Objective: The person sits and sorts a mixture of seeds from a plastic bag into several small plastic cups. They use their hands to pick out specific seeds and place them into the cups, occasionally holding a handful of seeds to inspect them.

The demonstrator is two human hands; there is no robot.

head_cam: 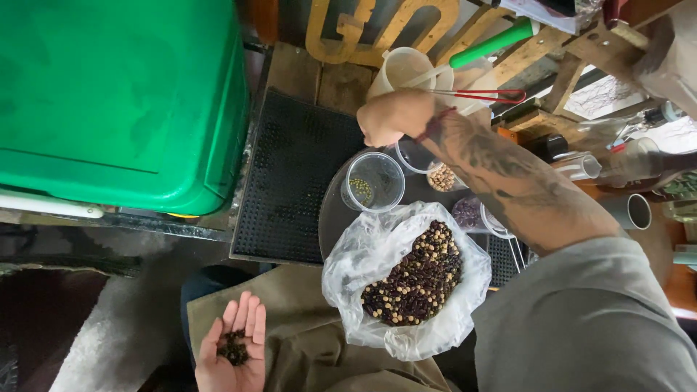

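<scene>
Beans [234, 350] (dark) beside bag [363, 254], cups [374, 181]

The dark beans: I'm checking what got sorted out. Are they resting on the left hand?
Touching. The head view shows a small pile of dark beans lying directly in the open, upturned palm of the left hand, with no gap.

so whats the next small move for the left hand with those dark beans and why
Probably carry the left hand up to a clear cup and tip in the dark beans heaped on its open palm; the mixed beans lie in the plastic bag while the right hand reaches the cups.
</scene>
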